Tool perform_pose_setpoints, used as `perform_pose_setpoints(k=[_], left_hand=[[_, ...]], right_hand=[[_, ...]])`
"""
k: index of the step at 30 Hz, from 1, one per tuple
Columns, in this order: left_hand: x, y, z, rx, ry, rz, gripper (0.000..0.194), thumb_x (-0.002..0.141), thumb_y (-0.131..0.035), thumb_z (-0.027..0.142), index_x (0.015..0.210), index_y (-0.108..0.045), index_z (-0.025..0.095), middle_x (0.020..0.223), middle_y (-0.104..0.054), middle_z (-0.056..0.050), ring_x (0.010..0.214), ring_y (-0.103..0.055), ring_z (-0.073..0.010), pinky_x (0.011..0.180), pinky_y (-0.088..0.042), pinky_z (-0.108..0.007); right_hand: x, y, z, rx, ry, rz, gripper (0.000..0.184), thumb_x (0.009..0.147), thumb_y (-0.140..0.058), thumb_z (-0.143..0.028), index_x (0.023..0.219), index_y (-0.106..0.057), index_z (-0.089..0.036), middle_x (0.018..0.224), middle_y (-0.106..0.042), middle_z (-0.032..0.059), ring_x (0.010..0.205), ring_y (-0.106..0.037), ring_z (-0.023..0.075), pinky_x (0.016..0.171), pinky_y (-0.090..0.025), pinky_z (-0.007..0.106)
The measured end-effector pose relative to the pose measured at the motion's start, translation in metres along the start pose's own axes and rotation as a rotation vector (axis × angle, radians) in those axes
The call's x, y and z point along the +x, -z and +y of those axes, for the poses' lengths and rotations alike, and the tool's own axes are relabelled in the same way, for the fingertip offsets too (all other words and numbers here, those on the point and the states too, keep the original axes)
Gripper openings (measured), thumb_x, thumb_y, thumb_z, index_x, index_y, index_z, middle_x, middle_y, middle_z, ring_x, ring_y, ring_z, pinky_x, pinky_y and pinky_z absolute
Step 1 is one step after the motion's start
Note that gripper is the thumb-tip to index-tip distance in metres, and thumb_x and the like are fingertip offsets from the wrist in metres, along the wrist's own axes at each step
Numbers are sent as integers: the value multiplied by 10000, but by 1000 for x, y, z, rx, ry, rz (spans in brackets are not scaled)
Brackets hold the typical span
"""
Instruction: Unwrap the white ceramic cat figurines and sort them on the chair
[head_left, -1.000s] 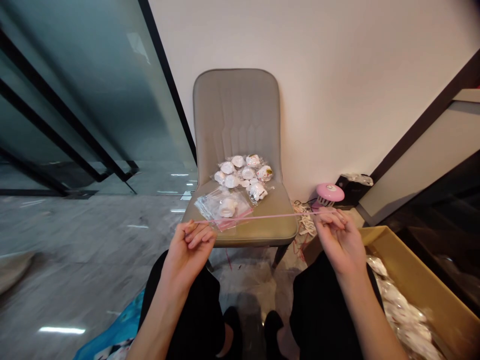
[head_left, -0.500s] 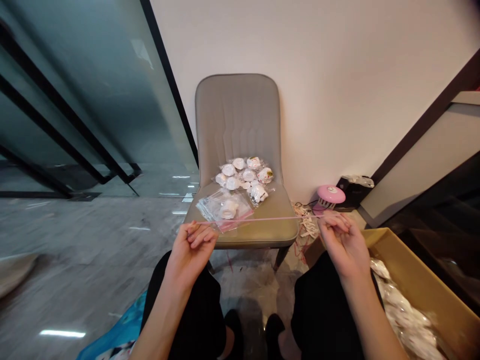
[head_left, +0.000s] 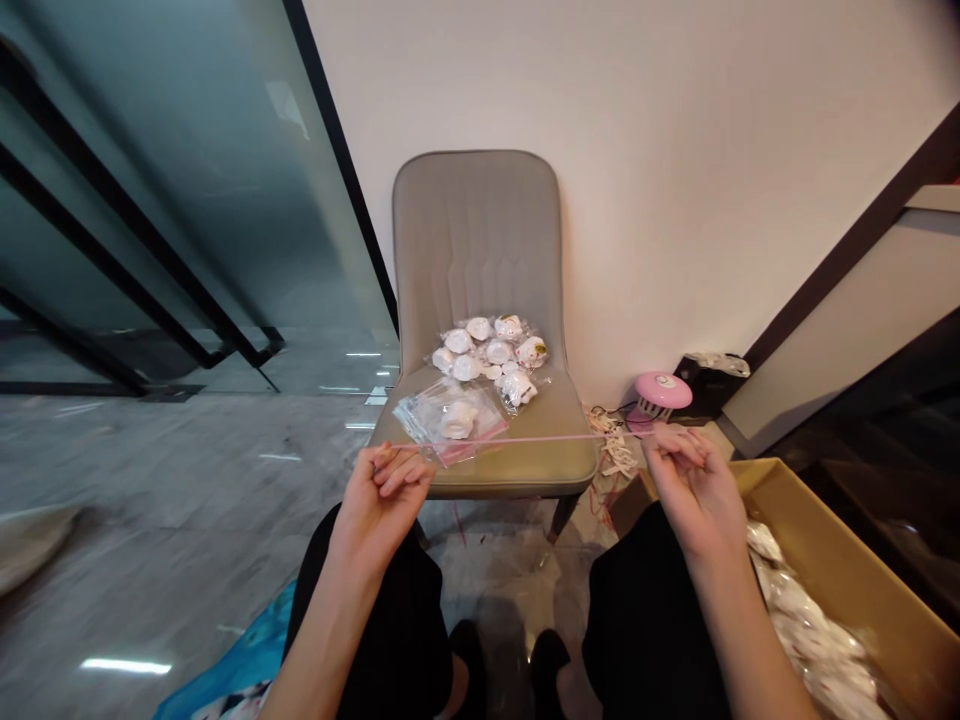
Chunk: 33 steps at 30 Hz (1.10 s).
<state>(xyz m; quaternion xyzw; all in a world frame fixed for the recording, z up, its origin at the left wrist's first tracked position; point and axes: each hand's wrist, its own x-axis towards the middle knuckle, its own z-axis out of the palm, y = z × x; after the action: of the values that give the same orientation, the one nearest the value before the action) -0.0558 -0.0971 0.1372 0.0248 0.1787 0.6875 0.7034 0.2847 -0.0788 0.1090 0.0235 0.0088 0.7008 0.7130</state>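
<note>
A thin pink strip is pulled straight between my two hands, above the front of the chair seat. My left hand is closed on one end of it, fingers curled. My right hand pinches the strip near its other end. Behind the strip, a white figurine rests on a stack of clear plastic bags with a pink edge. Farther back on the seat lie several white figurines in clear wrapping, some with red and green marks.
The grey-beige chair stands against the wall. At right, a cardboard box holds more wrapped white pieces. A pink mushroom-shaped device, a black box and a tangle of pale strips are on the floor. A blue bag lies at lower left.
My right hand has shifted slightly to the right, drawing the pink strip a little longer. My left hand stays almost where it was.
</note>
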Motion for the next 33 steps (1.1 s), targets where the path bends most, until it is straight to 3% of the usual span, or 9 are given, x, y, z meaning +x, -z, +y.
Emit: perform_pose_setpoints(k=[9, 13, 15, 19, 25, 29, 33], left_hand=[[1, -1, -1, -23, 12, -11, 312, 879, -459, 18, 674, -316, 205, 547, -321, 108, 398, -340, -23, 530, -372, -215], [2, -2, -3, 32, -14, -25, 312, 874, -467, 25, 659, -323, 200, 540, -327, 103, 405, -346, -26, 534, -371, -211], [1, 1, 0, 155, -15, -46, 317, 877, -495, 58, 638, -339, 195, 531, -326, 96, 418, -350, -37, 563, -395, -219], [-4, 18, 15, 634, -52, -141, 323, 885, -594, 178, 599, -443, 188, 531, -379, 58, 481, -382, -87, 632, -429, -257], [-6, 37, 36, 1246, -60, -239, 268, 844, -709, 213, 598, -613, 167, 605, -529, -12, 600, -445, -126, 594, -347, -215], [1, 35, 37, 1635, -47, -325, 191, 824, -733, 227, 648, -681, 174, 653, -592, -9, 650, -480, -136, 619, -356, -203], [16, 35, 26, 1721, -42, -382, 166, 804, -748, 272, 666, -713, 185, 640, -608, -4, 642, -483, -147, 607, -353, -215]], right_hand=[[-2, -1, -4, -15, 43, 17, 397, 842, -495, 77, 765, -274, -243, 683, -363, -96, 566, -472, 59, 599, -513, 214], [-3, 1, -8, -141, 93, -17, 391, 841, -548, 51, 740, -292, -227, 662, -370, -104, 544, -456, 40, 609, -498, 184], [-4, 8, -16, -342, 108, -62, 398, 846, -624, -22, 708, -308, -220, 632, -366, -107, 507, -412, 47, 620, -500, 209], [-5, 29, -44, -954, 7, -154, 411, 829, -768, -254, 627, -412, -211, 573, -379, -77, 523, -405, 99, 621, -471, 283], [-5, 46, -86, -1637, -84, -231, 420, 898, -684, -468, 633, -528, -183, 625, -465, -20, 588, -381, 119, 536, -310, 253], [5, 53, -102, -1942, -199, -251, 437, 898, -647, -538, 665, -565, -177, 638, -481, -21, 604, -393, 121, 558, -313, 258], [28, 58, -109, -2083, -272, -314, 485, 884, -611, -612, 672, -578, -177, 634, -480, -24, 610, -395, 126, 570, -303, 261]])
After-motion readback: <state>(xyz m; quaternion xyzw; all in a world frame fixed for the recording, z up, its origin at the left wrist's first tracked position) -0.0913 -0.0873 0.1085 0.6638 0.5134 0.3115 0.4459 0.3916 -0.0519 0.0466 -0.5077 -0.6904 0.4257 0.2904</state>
